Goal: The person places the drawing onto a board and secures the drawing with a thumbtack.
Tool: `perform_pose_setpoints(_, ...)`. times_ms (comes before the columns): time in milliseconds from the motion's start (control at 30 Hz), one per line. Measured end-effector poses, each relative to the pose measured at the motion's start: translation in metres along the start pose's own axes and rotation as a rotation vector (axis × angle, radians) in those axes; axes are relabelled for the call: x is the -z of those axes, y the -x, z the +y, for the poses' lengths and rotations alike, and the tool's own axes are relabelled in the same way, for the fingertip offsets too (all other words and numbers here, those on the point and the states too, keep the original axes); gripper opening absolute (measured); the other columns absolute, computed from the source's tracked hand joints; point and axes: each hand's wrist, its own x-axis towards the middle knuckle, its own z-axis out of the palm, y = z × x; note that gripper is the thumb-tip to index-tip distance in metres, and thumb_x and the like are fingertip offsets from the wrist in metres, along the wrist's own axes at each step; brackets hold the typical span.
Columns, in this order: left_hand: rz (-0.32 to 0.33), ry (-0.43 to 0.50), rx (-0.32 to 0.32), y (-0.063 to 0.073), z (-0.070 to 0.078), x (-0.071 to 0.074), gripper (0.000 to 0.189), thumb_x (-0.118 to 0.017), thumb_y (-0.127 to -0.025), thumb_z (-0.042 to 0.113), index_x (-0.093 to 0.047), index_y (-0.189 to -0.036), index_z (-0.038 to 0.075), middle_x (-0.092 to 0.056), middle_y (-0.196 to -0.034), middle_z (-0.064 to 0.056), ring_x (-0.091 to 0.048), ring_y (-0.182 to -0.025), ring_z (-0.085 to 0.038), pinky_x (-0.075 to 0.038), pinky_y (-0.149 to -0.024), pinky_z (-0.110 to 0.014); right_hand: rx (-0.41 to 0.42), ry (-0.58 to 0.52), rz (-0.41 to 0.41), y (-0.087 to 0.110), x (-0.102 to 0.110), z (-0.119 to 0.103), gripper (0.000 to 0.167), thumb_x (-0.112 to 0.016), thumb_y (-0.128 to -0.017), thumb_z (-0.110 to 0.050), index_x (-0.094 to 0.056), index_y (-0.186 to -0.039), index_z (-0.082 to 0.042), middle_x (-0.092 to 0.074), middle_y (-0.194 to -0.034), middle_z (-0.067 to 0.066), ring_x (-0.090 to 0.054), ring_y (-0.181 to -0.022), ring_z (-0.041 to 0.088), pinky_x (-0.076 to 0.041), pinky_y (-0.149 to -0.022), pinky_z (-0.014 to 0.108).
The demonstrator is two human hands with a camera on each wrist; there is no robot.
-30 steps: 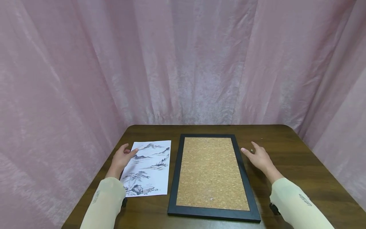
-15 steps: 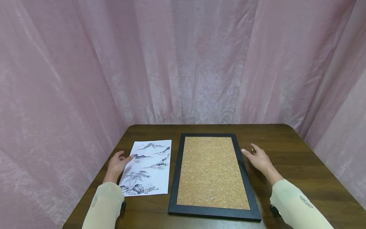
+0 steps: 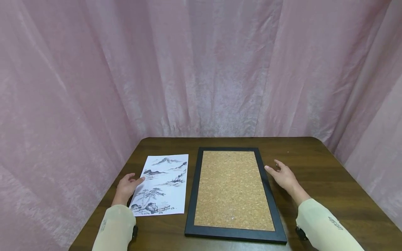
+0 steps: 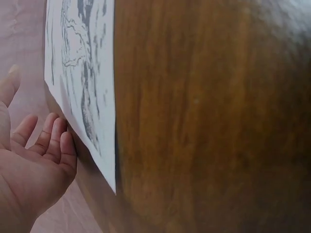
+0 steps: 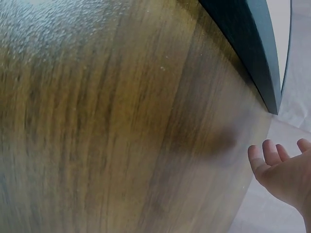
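A white sheet of paper (image 3: pixel 168 183) printed with an ink landscape lies on the left of the table. My left hand (image 3: pixel 126 188) is at its left edge, thumb over the print in the head view. The left wrist view has the fingers (image 4: pixel 68 150) loosely bent beside the paper's edge, thumb well apart, nothing between them. Right of the sheet lies a black picture frame (image 3: pixel 192 202) around a cork panel (image 3: pixel 233 190). Beyond the frame's right side, my right hand (image 3: pixel 285 178) hovers with fingers spread and holds nothing; its thumb points at the frame.
Both things lie on a dark wooden table (image 3: pixel 326 188) with rounded far corners. Pink curtains (image 3: pixel 232 76) hang behind it and at both sides. A narrow strip of table separates the paper from the frame.
My left hand has come back toward me along the paper's left edge, and a little leftward. The right hand has dipped slightly. Paper and frame stay where they were.
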Motion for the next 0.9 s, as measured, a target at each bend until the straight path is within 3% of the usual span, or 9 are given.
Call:
perform_pose_setpoints(433, 0.005, -0.043, 0.046, 0.001, -0.004, -0.006, 0.072, -0.066, -0.095, 0.032, -0.036, -0.145, -0.011, -0.04, -0.142, -0.035, -0.039, -0.131, -0.048, -0.034, -0.107, -0.056, -0.01, -0.044, -0.015, 0.003, 0.001, -0.002, 0.085, -0.048, -0.102, -0.051, -0.013, -0.155, 0.006, -0.018, -0.155, 0.037, -0.026, -0.139, 0.052, -0.029, -0.109, 0.06)
perform_pose_setpoints(900, 0.02, -0.049, -0.002, -0.004, -0.013, -0.01, 0.064, -0.067, -0.093, 0.018, -0.041, -0.142, -0.014, -0.042, -0.139, -0.036, -0.04, -0.13, -0.049, -0.034, -0.107, -0.056, -0.023, -0.109, 0.038, -0.005, 0.009, 0.011, 0.091, -0.048, -0.099, -0.058, -0.015, -0.155, 0.006, -0.021, -0.155, 0.036, -0.026, -0.14, 0.05, -0.028, -0.111, 0.058)
